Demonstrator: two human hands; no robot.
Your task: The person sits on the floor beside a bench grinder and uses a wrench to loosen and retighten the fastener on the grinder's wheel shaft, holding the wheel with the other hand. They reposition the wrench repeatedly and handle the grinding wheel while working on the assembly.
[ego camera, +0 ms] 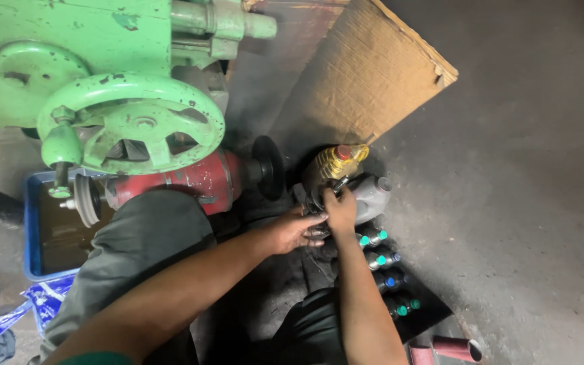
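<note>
Both my hands reach down to the dark floor among oily containers. My left hand (292,230) grips something small and dark at its fingertips; I cannot tell what it is. My right hand (341,209) rests with curled fingers on the near side of a grey plastic jug (372,196). Just behind stands a yellow oil bottle (336,164) with a red cap. Below the hands lies a row of several small dark bottles (383,260) with green and blue caps.
A green machine with a large handwheel (133,122) fills the upper left, with a red motor (190,181) and a black disc (267,165) under it. A blue tray (32,230) of dark liquid sits left. Cardboard (366,74) leans behind. A reddish tube (455,348) lies lower right.
</note>
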